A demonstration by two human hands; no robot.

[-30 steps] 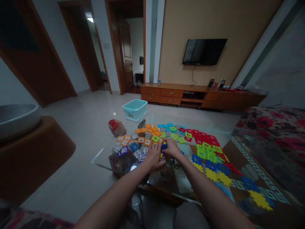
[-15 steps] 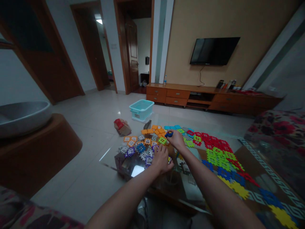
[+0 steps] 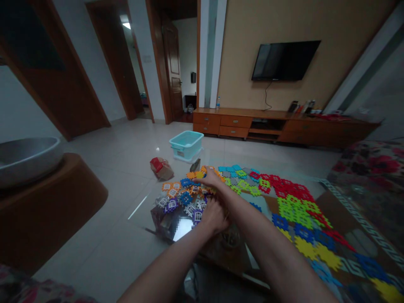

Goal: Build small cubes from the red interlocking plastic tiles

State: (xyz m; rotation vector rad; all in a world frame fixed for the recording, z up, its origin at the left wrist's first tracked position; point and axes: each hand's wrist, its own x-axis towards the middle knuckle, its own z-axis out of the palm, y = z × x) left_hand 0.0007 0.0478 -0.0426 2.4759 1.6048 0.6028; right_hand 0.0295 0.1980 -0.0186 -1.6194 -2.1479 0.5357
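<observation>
A long wooden low cabinet (image 3: 240, 132) runs beneath a wall-mounted television (image 3: 284, 61), and a teal plastic basket (image 3: 186, 145) sits on the floor beyond the far edge of a glass-topped coffee table (image 3: 139, 206). Interlocking plastic tiles (image 3: 293, 206) cover much of the glass. Their spread runs lengthwise from the table's far-left corner toward its near-right corner, though single tiles are too squat to show a clear long axis. A red patch (image 3: 293, 189) and a lime-green patch (image 3: 293, 207) lie toward the right edge, with yellow tiles (image 3: 328, 256) near the right corner; a looser heap sits toward the left edge.

The right hand (image 3: 208, 179) reaches across just beyond the left, open, its fingers stretched leftward over orange tiles (image 3: 191, 175). The left hand (image 3: 214, 216) curls down into the heap beside a purple tile (image 3: 171, 205) — whether it grips anything is hidden.

The main risk seems to be a careless push: loose tiles could slide across the slick glass and over the left edge, while the low right forearm could disturb the colour patches.
</observation>
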